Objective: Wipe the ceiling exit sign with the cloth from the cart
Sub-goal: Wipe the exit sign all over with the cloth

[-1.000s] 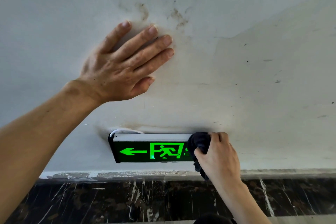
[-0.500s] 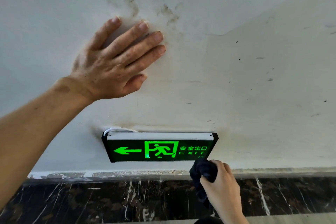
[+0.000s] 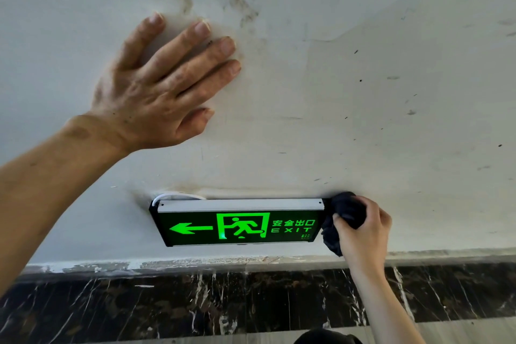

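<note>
The exit sign (image 3: 240, 222) hangs from the white ceiling, black-framed with a lit green arrow, running figure and EXIT lettering, and a pale strip along its top. My right hand (image 3: 363, 234) is shut on a bunched dark cloth (image 3: 344, 211), pressing it against the sign's right end where it meets the ceiling. My left hand (image 3: 164, 86) lies flat with fingers spread on the ceiling above and left of the sign, holding nothing.
The ceiling (image 3: 363, 92) is stained and speckled with dark marks around my left hand. A white cable (image 3: 178, 196) loops out behind the sign's top left corner. Below runs a dark marble band (image 3: 223, 299) with white veins.
My right hand with the cloth dropped below the sign's lower right edge, then rose to the sign's right end. The whole sign face shows now. My left hand stayed flat on the ceiling.
</note>
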